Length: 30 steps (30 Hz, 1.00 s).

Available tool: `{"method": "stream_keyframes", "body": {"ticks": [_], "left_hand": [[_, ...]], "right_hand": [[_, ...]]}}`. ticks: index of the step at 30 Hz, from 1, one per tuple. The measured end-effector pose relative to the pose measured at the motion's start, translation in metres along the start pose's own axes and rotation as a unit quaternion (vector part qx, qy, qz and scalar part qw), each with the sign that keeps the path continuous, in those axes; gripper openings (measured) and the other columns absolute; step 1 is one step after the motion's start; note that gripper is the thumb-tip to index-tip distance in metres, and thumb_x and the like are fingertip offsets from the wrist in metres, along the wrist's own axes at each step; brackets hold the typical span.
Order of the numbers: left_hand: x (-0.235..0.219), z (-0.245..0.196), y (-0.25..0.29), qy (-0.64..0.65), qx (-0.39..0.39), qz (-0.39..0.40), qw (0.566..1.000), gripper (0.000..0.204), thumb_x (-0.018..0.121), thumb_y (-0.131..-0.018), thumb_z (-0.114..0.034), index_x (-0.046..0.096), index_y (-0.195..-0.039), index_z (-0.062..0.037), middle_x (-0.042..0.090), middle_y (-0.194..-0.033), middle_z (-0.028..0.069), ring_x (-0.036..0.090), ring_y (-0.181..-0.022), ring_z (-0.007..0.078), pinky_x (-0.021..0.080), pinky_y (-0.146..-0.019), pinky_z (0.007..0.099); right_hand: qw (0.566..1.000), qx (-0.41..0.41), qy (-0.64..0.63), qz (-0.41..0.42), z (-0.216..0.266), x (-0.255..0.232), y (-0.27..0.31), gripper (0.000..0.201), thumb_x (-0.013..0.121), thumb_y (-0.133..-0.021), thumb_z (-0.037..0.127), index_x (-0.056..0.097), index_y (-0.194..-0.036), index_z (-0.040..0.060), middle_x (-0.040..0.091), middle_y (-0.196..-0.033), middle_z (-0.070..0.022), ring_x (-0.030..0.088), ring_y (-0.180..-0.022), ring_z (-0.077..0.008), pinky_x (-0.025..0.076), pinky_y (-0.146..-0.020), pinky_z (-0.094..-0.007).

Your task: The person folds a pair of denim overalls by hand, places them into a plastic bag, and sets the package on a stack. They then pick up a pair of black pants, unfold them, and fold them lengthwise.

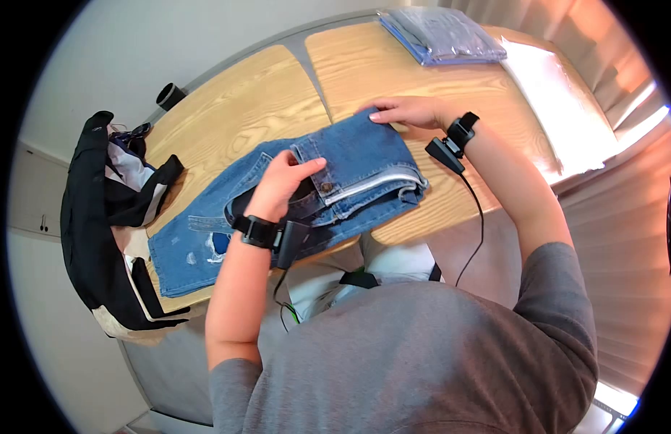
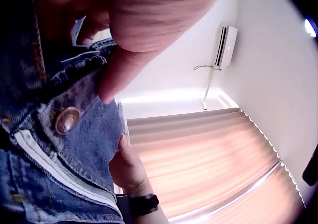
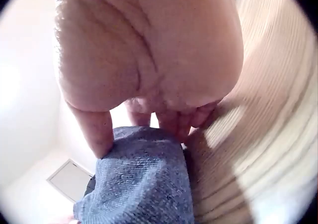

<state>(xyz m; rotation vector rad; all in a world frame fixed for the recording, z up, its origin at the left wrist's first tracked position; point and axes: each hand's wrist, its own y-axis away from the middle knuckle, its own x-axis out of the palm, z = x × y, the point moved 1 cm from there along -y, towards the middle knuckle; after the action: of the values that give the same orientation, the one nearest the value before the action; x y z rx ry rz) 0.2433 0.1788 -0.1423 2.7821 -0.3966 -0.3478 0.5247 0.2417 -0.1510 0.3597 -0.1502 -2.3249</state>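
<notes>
A pair of blue jeans [image 1: 364, 155] lies folded in layers on the wooden table, with one part [image 1: 184, 249] stretched out to the left, showing worn patches. My left hand [image 1: 281, 181] grips the waistband, its thumb on top close to the metal button [image 2: 67, 120]. At the far right corner of the folded denim, my right hand [image 1: 411, 112] pinches the edge, thumb on the near face. Between that thumb and the fingers, the right wrist view has the denim cloth [image 3: 141, 179]. A white strip runs along the open edge of the fold.
Clear-bagged folded clothing [image 1: 451, 36] lies at the table's back right, beside bright white sheets [image 1: 560, 108]. A black bag [image 1: 90, 217] and dark fabric stand at the left edge. A small black cup [image 1: 171, 96] is at the back left. Cables hang from both wrist cameras.
</notes>
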Motion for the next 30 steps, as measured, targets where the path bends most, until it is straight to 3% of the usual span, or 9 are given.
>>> {"method": "stream_keyframes", "body": {"ticks": [5,9,12,14,17,18,23,26,30], "left_hand": [[-0.003,-0.013,0.019,0.048,-0.066,0.086,0.993,0.048,0.07,-0.081,-0.026,0.049,-0.114,0.0023,0.058,-0.11,0.0096,0.058,-0.09,0.0172,0.047,-0.079,0.03],[-0.001,-0.014,0.011,0.001,-0.021,0.074,0.997,0.038,0.065,-0.085,-0.02,0.051,-0.114,-0.0002,0.06,-0.108,0.0075,0.059,-0.092,0.0176,0.047,-0.082,0.032],[0.009,-0.033,0.014,0.193,0.057,0.081,0.976,0.024,0.058,-0.089,-0.014,0.055,-0.109,-0.0012,0.063,-0.101,0.0079,0.061,-0.091,0.0179,0.049,-0.081,0.0334],[0.016,-0.044,0.016,0.223,0.039,0.072,0.971,0.024,0.058,-0.089,-0.014,0.055,-0.109,-0.0006,0.063,-0.101,0.0088,0.061,-0.09,0.0188,0.05,-0.08,0.0342],[0.024,-0.053,0.014,0.249,0.012,0.072,0.966,0.026,0.057,-0.09,-0.017,0.055,-0.108,0.0013,0.063,-0.101,0.0113,0.063,-0.087,0.0212,0.053,-0.077,0.0365],[0.026,-0.054,0.012,0.243,0.006,0.075,0.967,0.026,0.057,-0.091,-0.018,0.055,-0.108,0.0015,0.063,-0.1,0.0115,0.063,-0.086,0.0215,0.053,-0.076,0.0367],[0.026,-0.05,0.011,0.196,0.023,0.031,0.98,0.028,0.055,-0.092,-0.019,0.053,-0.109,0.0038,0.063,-0.099,0.0122,0.063,-0.085,0.0216,0.053,-0.074,0.0368],[0.025,-0.041,0.013,0.159,0.008,-0.01,0.987,0.023,0.056,-0.091,-0.023,0.053,-0.102,-0.0032,0.06,-0.09,0.0057,0.058,-0.077,0.0158,0.049,-0.064,0.0319],[0.014,-0.019,0.002,0.095,-0.021,-0.024,0.995,0.019,0.056,-0.092,-0.023,0.052,-0.099,-0.0069,0.059,-0.087,0.0033,0.055,-0.072,0.0128,0.047,-0.055,0.0286]], "right_hand": [[0.993,0.013,0.076,-0.088,0.001,0.01,0.009,0.055,0.051,-0.093,0.041,0.042,-0.136,0.0064,0.048,-0.132,-0.0097,0.041,-0.124,-0.0197,0.029,-0.105,-0.0318],[0.958,0.059,0.181,-0.214,0.018,0.033,0.04,0.058,0.051,-0.093,0.042,0.04,-0.135,0.0034,0.048,-0.132,-0.0169,0.044,-0.123,-0.0248,0.036,-0.102,-0.0342],[0.939,-0.041,0.156,-0.304,0.024,0.08,0.084,0.076,0.068,-0.081,0.037,0.033,-0.139,0.0014,0.044,-0.135,-0.0195,0.04,-0.128,-0.0276,0.033,-0.105,-0.0366],[0.915,-0.087,0.182,-0.35,0.006,0.109,0.096,0.095,0.079,-0.067,0.03,0.027,-0.141,-0.0008,0.04,-0.137,-0.0221,0.039,-0.129,-0.0292,0.031,-0.107,-0.038],[0.87,-0.072,0.225,-0.433,-0.005,0.145,0.091,0.091,0.08,-0.064,0.026,0.032,-0.135,-0.0054,0.04,-0.132,-0.0294,0.04,-0.124,-0.0397,0.033,-0.104,-0.04],[0.837,-0.085,0.244,-0.482,-0.006,0.152,0.088,0.078,0.075,-0.069,0.018,0.036,-0.132,-0.0052,0.047,-0.126,-0.0287,0.047,-0.117,-0.0383,0.038,-0.1,-0.0391],[0.837,-0.001,0.047,-0.545,-0.02,0.149,0.085,0.052,0.055,-0.078,0.0,0.044,-0.128,0.004,0.059,-0.113,-0.0223,0.058,-0.107,-0.0329,0.043,-0.093,-0.034],[0.842,-0.088,0.0,-0.532,-0.028,0.142,0.085,0.05,0.045,-0.076,-0.011,0.052,-0.123,0.0062,0.058,-0.119,-0.019,0.054,-0.115,-0.0324,0.042,-0.095,-0.0339],[0.861,-0.066,0.135,-0.487,-0.026,0.144,0.09,0.049,0.044,-0.075,-0.012,0.056,-0.119,0.0056,0.056,-0.122,-0.0188,0.052,-0.117,-0.0324,0.041,-0.098,-0.035]]}}
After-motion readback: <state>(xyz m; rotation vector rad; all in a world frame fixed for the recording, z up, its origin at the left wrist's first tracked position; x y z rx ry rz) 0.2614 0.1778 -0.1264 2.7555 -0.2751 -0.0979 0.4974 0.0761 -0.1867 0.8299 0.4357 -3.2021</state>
